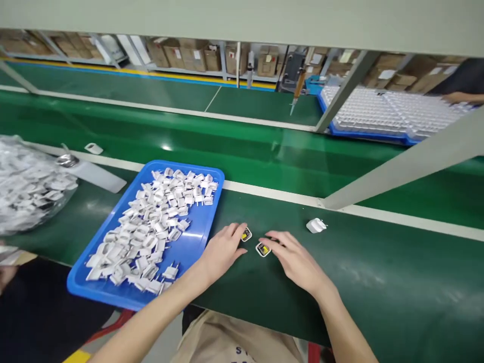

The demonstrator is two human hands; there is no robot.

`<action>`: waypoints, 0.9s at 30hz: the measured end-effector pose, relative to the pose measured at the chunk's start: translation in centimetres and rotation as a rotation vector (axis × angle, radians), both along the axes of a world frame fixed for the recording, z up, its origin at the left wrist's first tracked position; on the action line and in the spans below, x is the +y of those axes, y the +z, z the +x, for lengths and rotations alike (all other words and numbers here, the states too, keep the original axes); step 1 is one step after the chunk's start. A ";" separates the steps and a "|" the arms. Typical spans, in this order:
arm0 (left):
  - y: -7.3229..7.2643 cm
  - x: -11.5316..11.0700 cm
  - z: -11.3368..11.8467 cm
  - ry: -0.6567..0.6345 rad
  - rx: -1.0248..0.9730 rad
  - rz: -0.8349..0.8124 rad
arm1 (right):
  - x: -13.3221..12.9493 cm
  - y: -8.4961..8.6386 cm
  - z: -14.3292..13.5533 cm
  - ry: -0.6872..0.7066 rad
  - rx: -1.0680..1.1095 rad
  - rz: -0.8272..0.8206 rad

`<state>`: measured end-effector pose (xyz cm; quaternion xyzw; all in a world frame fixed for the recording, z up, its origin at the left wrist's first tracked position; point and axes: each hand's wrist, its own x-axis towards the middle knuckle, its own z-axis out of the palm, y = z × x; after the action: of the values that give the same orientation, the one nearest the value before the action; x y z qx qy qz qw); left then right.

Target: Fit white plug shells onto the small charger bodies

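Observation:
My left hand [221, 254] has its fingers at a small white charger housing [247, 234] with a yellow and black inside. The fingertips cover its left edge and the thumb lies just below it. To the right, my right hand [297, 259] grips a second charger housing [263, 249] of the same kind, its open face turned up. The two housings are close together but apart, low over the green table. Beside my left arm, a blue tray [207, 222] holds many white plug pieces [166, 212] with pins. A single white plug [316, 226] lies further right.
At the left are a clear bag of white parts [34, 186], a white bottle with a metal top [94, 174] and a small white piece [94, 148]. A slanted grey post [401, 161] rises at right. Beyond it stand blue trays of white parts [378, 113] and another person's arm [463, 97].

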<state>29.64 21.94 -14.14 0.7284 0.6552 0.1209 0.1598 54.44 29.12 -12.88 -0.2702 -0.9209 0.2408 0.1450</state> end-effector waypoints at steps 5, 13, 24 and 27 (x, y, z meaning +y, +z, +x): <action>1.6 -7.6 -7.0 0.423 -0.027 0.201 | -0.1 0.1 2.5 -0.309 0.181 0.086; 1.4 -13.0 -9.0 0.486 0.208 -0.164 | -1.7 0.1 -0.3 -0.305 0.251 -0.046; 3.2 -8.1 -1.4 0.306 -0.134 0.276 | -3.8 1.0 -2.4 -0.315 0.449 -0.437; 2.5 -6.2 4.5 0.102 -0.321 0.297 | -4.1 0.6 -3.1 -0.239 0.396 -0.641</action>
<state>34.12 15.71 -11.66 0.6813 0.6324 0.3383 0.1465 51.31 25.03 -12.31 -0.3555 -0.7153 0.5449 0.2552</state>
